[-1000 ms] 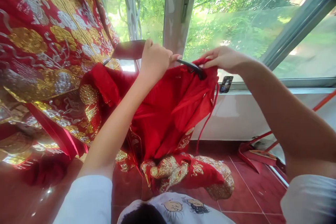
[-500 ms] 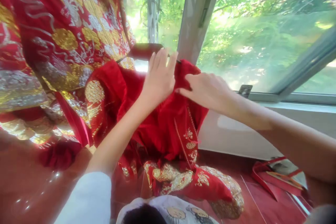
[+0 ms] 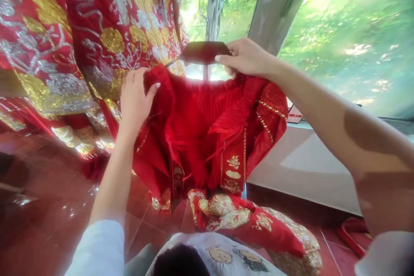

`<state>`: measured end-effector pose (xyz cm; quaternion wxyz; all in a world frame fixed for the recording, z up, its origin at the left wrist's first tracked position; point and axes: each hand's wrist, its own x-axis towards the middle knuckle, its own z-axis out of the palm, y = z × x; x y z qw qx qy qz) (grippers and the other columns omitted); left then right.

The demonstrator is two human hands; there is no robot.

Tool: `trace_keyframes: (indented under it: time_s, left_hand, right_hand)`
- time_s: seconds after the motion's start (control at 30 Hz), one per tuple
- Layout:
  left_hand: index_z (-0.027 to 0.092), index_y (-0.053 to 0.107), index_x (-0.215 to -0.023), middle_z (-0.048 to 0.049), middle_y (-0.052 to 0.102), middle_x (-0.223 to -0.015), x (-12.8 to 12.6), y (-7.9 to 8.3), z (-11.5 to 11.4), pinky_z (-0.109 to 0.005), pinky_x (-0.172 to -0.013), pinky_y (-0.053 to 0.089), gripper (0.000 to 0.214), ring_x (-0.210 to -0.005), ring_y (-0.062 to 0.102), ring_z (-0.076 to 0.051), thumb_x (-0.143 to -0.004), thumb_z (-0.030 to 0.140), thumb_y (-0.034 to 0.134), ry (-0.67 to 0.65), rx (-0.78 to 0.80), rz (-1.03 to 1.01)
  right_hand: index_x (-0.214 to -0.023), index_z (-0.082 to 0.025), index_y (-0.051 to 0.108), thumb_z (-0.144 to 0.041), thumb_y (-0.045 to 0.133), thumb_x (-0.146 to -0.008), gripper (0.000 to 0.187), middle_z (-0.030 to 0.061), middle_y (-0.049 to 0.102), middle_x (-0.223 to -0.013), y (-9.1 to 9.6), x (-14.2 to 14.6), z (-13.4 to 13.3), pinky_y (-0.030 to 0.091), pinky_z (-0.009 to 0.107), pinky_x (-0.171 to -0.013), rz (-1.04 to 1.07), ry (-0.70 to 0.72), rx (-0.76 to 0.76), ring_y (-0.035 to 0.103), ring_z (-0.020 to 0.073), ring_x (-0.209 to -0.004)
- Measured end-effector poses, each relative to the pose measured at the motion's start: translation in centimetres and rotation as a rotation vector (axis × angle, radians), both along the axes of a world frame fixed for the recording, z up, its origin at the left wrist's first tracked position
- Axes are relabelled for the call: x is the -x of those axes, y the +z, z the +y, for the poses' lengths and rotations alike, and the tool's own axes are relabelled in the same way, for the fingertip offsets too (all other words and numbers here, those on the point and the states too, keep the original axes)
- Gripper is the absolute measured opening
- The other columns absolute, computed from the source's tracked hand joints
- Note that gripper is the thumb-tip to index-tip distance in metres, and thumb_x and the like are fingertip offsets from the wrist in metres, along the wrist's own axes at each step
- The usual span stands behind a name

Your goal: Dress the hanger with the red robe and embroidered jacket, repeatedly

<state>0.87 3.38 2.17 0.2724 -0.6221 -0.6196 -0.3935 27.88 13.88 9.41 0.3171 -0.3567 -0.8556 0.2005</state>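
A red garment (image 3: 207, 133) with gold embroidery hangs in front of me, its lower part bunched on the floor. My left hand (image 3: 135, 97) grips the garment's upper left edge, fingers closed on the cloth. My right hand (image 3: 246, 57) is higher, at the top right, pinching the garment's upper edge and touching a dark hanger (image 3: 202, 51). The hanger sits just above the cloth, in front of the window.
A large red robe with gold and silver embroidery (image 3: 80, 30) hangs at the left. A window (image 3: 349, 34) with a grey frame (image 3: 281, 0) fills the back, above a white sill wall (image 3: 304, 168). Red floor tiles (image 3: 48, 198) lie below. A red object (image 3: 351, 233) lies at the right.
My hands have moved apart: the left slid down-left along the cloth, the right rose to the hanger. The garment's top now spreads wide. The view shifted left.
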Motion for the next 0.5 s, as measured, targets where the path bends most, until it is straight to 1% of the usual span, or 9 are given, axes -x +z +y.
trace_keyframes:
  time_s: [0.07,0.13,0.27,0.33,0.43,0.5]
  left_hand:
    - [0.024,0.055,-0.115,-0.0132,0.058,-0.12,0.8,0.9,0.9,-0.048,-0.102,0.039,0.048,-0.118,0.05,-0.033,-0.087,0.062,0.046,-0.038,0.027,0.01]
    - [0.022,0.057,-0.105,-0.0124,0.062,-0.107,1.2,1.4,1.6,-0.046,-0.097,0.042,0.049,-0.109,0.055,-0.031,-0.087,0.065,0.043,-0.083,0.074,-0.01]
    - [0.022,0.056,-0.087,-0.0083,0.062,-0.087,1.3,2.1,2.4,-0.037,-0.084,0.044,0.043,-0.088,0.057,-0.024,-0.09,0.061,0.037,-0.142,0.213,-0.094]
    - [0.021,0.052,-0.076,-0.0055,0.057,-0.078,1.6,2.5,2.6,-0.032,-0.076,0.043,0.041,-0.078,0.054,-0.021,-0.09,0.057,0.037,-0.198,0.276,-0.133]
    - [0.021,0.041,-0.062,-0.0018,0.045,-0.063,2.4,3.1,3.0,-0.03,-0.065,0.039,0.042,-0.066,0.046,-0.017,-0.088,0.054,0.041,-0.277,0.334,-0.185]
    - [0.021,0.035,-0.057,-0.0009,0.037,-0.057,2.9,3.5,3.3,-0.031,-0.061,0.035,0.048,-0.061,0.041,-0.016,-0.087,0.058,0.04,-0.251,0.339,-0.261]
  right_hand:
    - [-0.064,-0.017,0.044,-0.02,0.055,-0.091,0.029,-0.0048,0.04,-0.047,0.0,0.3,-0.1,0.032,0.024,-0.052,0.027,-0.02,0.022,0.036,0.0068,-0.045]
    - [-0.064,-0.017,0.046,-0.019,0.056,-0.09,0.027,-0.0065,0.032,-0.045,0.0,0.3,0.0,0.027,0.024,-0.051,0.063,-0.018,0.046,0.029,0.006,-0.044]
    - [-0.069,-0.017,0.051,-0.022,0.057,-0.089,0.022,-0.0066,0.032,-0.047,-0.1,-0.1,-0.1,0.022,0.024,-0.051,0.086,-0.017,0.056,0.027,0.006,-0.047]
    - [-0.07,-0.017,0.051,-0.023,0.058,-0.088,0.021,-0.0065,0.032,-0.048,-0.1,-0.1,-0.3,0.02,0.025,-0.052,0.079,-0.03,0.053,0.026,0.0062,-0.049]
    - [-0.068,-0.018,0.048,-0.024,0.057,-0.088,0.023,-0.0067,0.03,-0.048,0.0,-0.1,-0.6,0.02,0.025,-0.053,0.084,-0.042,0.078,0.025,0.0066,-0.051]
    - [-0.067,-0.018,0.047,-0.023,0.057,-0.088,0.024,-0.0069,0.028,-0.049,0.0,0.0,-0.6,0.02,0.024,-0.053,0.094,-0.022,0.1,0.023,0.0066,-0.051]
